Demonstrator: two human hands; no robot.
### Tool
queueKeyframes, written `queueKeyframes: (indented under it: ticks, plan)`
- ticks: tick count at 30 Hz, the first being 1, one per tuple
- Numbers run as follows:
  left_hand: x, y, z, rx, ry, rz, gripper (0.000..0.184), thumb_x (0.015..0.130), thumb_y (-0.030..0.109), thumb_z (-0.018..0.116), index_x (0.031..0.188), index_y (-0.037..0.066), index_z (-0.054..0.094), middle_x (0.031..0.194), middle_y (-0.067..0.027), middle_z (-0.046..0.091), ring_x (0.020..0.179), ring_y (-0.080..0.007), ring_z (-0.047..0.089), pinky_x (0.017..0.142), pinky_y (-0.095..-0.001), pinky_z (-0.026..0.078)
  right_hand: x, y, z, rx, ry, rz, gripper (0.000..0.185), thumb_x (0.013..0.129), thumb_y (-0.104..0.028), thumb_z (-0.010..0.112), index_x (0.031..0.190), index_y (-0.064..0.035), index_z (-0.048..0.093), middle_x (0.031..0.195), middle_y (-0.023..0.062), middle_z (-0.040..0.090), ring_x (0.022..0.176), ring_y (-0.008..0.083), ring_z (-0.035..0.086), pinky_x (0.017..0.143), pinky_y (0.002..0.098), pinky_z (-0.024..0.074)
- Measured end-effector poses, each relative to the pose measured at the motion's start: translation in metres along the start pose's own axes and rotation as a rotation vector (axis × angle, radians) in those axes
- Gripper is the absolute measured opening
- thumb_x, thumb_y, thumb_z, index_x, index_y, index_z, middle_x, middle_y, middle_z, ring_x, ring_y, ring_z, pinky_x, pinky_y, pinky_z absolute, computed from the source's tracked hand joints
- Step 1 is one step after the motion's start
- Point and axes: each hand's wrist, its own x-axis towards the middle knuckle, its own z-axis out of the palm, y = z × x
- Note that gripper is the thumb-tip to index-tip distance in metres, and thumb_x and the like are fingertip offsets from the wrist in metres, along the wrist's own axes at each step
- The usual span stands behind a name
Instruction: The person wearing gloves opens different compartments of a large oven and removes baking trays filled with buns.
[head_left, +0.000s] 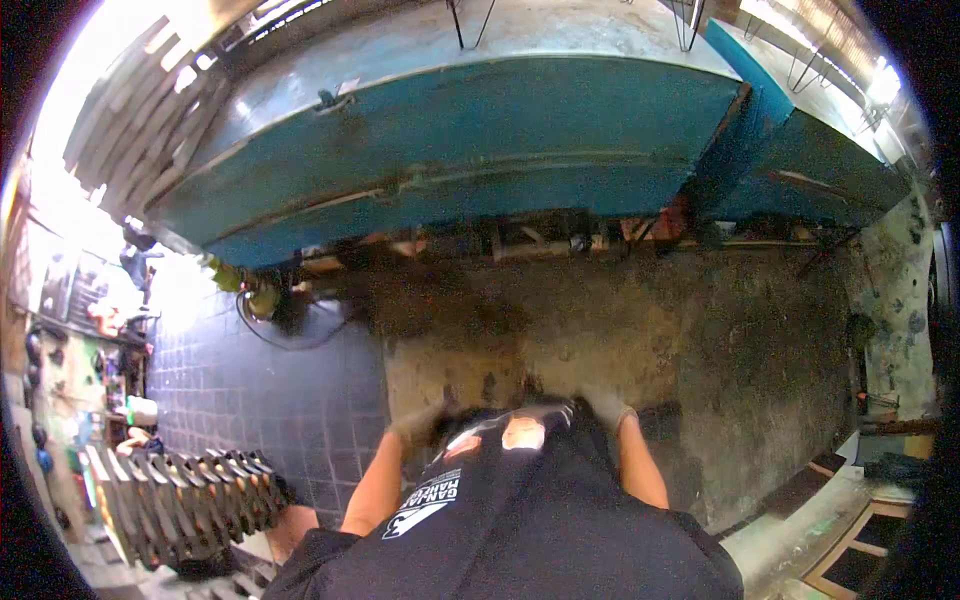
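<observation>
My left hand point(427, 418) hangs low beside the front of my black shirt point(520, 510). On the other side of the shirt is my right hand point(606, 405). Both look greyish at the ends, perhaps gloved, and motion smears their fingers. I make out nothing held in either one. They are apart from the long blue bench point(480, 130), which stands ahead with a pale top. Below them lies the worn concrete floor point(760, 370).
A stack of grey slatted pieces point(185, 500) stands at lower left. Dark tiles point(240, 390) cover the left floor, with a cable loop point(270, 340) near the bench. Another person point(135, 262) is at far left. A second blue bench point(820, 160) stands right; wooden frame point(850, 560) lower right.
</observation>
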Motion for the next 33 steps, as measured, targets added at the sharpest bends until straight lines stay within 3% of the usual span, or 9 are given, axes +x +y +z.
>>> queueKeyframes:
  ticks: [7, 11, 12, 15, 19, 22, 26, 28, 33]
  plan:
    - [-0.068, -0.055, 0.036, -0.131, -0.27, -0.08, 0.055, 0.118, 0.026, 0.06, 0.165, -0.003, 0.058, 0.161, -0.0182, 0.069, 0.137, -0.0295, 0.072, 0.127, -0.0407, 0.052, -0.074, -0.096, 0.091, 0.14, -0.179, -0.083, 0.061, 0.123, -0.045, 0.042, 0.155, -0.0061, 0.076, 0.16, 0.0159, 0.074, 0.143, 0.0289, 0.069, 0.13, 0.0395, 0.0426]
    - [-0.143, -0.133, 0.055, -0.127, -0.323, 0.383, 0.067, 0.111, 0.019, 0.066, 0.172, -0.002, 0.051, 0.164, -0.019, 0.065, 0.143, -0.0313, 0.067, 0.123, -0.043, 0.054, -0.148, -0.162, 0.14, 0.327, -0.551, -0.017, 0.053, 0.121, -0.043, 0.053, 0.146, -0.0051, 0.082, 0.151, 0.0124, 0.08, 0.14, 0.027, 0.07, 0.127, 0.0384, 0.0448]
    - [-0.144, -0.168, 0.044, -0.183, -0.31, 0.501, 0.069, 0.112, 0.018, 0.063, 0.176, -0.001, 0.046, 0.168, -0.0203, 0.063, 0.149, -0.0332, 0.065, 0.128, -0.0438, 0.052, -0.146, -0.158, 0.156, 0.063, -0.588, -0.351, 0.046, 0.12, -0.04, 0.061, 0.133, -0.0051, 0.087, 0.149, 0.0121, 0.079, 0.13, 0.0255, 0.074, 0.11, 0.0421, 0.0581]
    - [-0.203, -0.251, 0.058, -0.714, -0.286, 0.547, 0.065, 0.116, 0.02, 0.058, 0.178, 0.004, 0.044, 0.169, -0.0196, 0.062, 0.151, -0.0365, 0.064, 0.133, -0.0476, 0.047, -0.147, -0.131, 0.243, 0.005, -0.51, -1.035, 0.044, 0.118, -0.035, 0.063, 0.14, -0.0019, 0.082, 0.15, 0.0102, 0.077, 0.13, 0.0226, 0.074, 0.115, 0.0432, 0.0566]
    - [-0.232, -0.354, 0.063, -1.137, -0.219, 0.735, 0.058, 0.119, 0.024, 0.055, 0.176, 0.011, 0.048, 0.166, -0.0153, 0.064, 0.147, -0.0332, 0.065, 0.136, -0.0494, 0.045, -0.216, -0.12, 0.321, 1.298, -0.753, -0.046, 0.042, 0.119, -0.027, 0.061, 0.152, -0.0016, 0.067, 0.152, 0.0138, 0.075, 0.137, 0.0365, 0.073, 0.113, 0.0532, 0.0607]
    - [-0.254, -0.4, 0.058, -0.792, 0.124, 0.862, 0.047, 0.117, 0.02, 0.061, 0.163, 0.01, 0.058, 0.154, -0.011, 0.071, 0.14, -0.0282, 0.068, 0.124, -0.0455, 0.053, -0.223, -0.083, 0.354, 1.334, -0.761, -0.069, 0.043, 0.12, -0.027, 0.058, 0.156, -0.0044, 0.064, 0.151, 0.0158, 0.075, 0.133, 0.0368, 0.075, 0.113, 0.0559, 0.0614]
    - [-0.187, -0.508, -0.009, -0.661, 0.477, 0.927, 0.023, 0.101, 0.011, 0.076, 0.124, 0.01, 0.077, 0.122, -0.0087, 0.08, 0.126, -0.0231, 0.073, 0.11, -0.0442, 0.059, -0.245, -0.034, 0.356, 1.019, -0.088, 0.215, 0.039, 0.115, -0.034, 0.066, 0.133, -0.0015, 0.075, 0.128, 0.0189, 0.079, 0.12, 0.0384, 0.076, 0.109, 0.0512, 0.062]
    - [-0.199, -0.517, -0.008, -0.756, 0.401, 0.926, 0.016, 0.096, 0.007, 0.078, 0.112, 0.01, 0.078, 0.113, -0.0073, 0.081, 0.121, -0.0227, 0.074, 0.105, -0.0418, 0.059, -0.216, 0.042, 0.338, -0.016, -0.108, -0.002, 0.042, 0.113, -0.039, 0.065, 0.127, -0.0015, 0.079, 0.126, 0.0196, 0.082, 0.119, 0.0409, 0.078, 0.107, 0.0497, 0.0607]
    - [-0.223, -0.545, 0.036, -0.743, 0.386, 0.938, 0.014, 0.101, 0.027, 0.077, 0.11, 0.016, 0.078, 0.109, -0.0048, 0.081, 0.107, -0.0242, 0.074, 0.099, -0.0439, 0.059, -0.338, 0.049, 0.291, -0.51, 0.003, 0.102, 0.05, 0.11, -0.044, 0.064, 0.126, 0.0014, 0.08, 0.133, 0.0223, 0.083, 0.123, 0.0435, 0.078, 0.106, 0.0522, 0.0589]
